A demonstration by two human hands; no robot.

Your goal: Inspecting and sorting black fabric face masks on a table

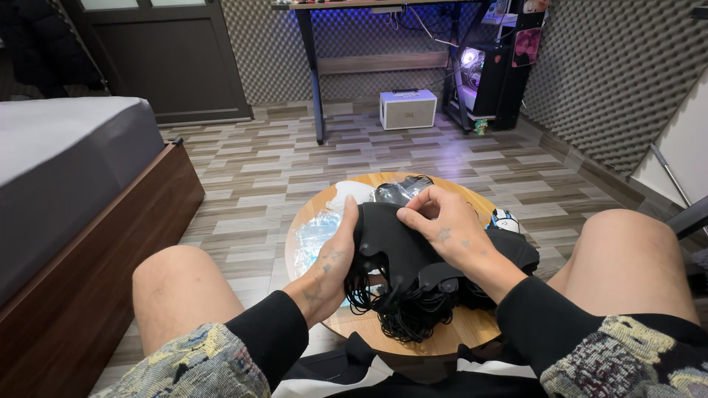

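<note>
Centrally on the round desk (pixel 472 335), black masks (pixel 402 254) are pinched by the right hand (pixel 450 228) and steadied by the flat-open left hand (pixel 335 258)

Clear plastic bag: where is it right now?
In the head view, the clear plastic bag lies on the left part of the round wooden table, just left of the left hand and the black masks.

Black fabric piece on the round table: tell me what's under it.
Under the black fabric piece lie a tangle of black cords, clear plastic bags and the round wooden table. Anything directly beneath its middle is covered.
</note>
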